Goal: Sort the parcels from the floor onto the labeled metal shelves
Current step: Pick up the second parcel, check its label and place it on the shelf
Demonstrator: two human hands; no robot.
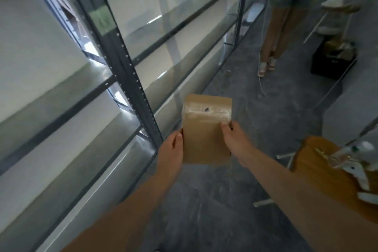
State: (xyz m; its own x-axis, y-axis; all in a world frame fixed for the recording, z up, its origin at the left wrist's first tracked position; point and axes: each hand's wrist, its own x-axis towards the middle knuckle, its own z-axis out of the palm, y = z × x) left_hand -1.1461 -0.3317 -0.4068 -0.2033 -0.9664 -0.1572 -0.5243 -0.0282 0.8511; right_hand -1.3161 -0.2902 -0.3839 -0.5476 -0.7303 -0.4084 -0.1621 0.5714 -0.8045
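I hold a flat brown paper parcel (205, 135) out in front of me with both hands, above the grey floor. It has a strip of clear tape across its upper part. My left hand (170, 149) grips its left edge and my right hand (235, 141) grips its right edge, thumb on top. The metal shelves (131, 80) run along my left, with dark uprights and pale bare boards. The parcel hangs just right of the nearest upright. No label is readable.
A person (286, 16) stands ahead in the aisle with a thin white cable trailing on the floor. A dark crate (331, 61) sits at the right. A small wooden table (327, 170) with white and clear objects stands at my right.
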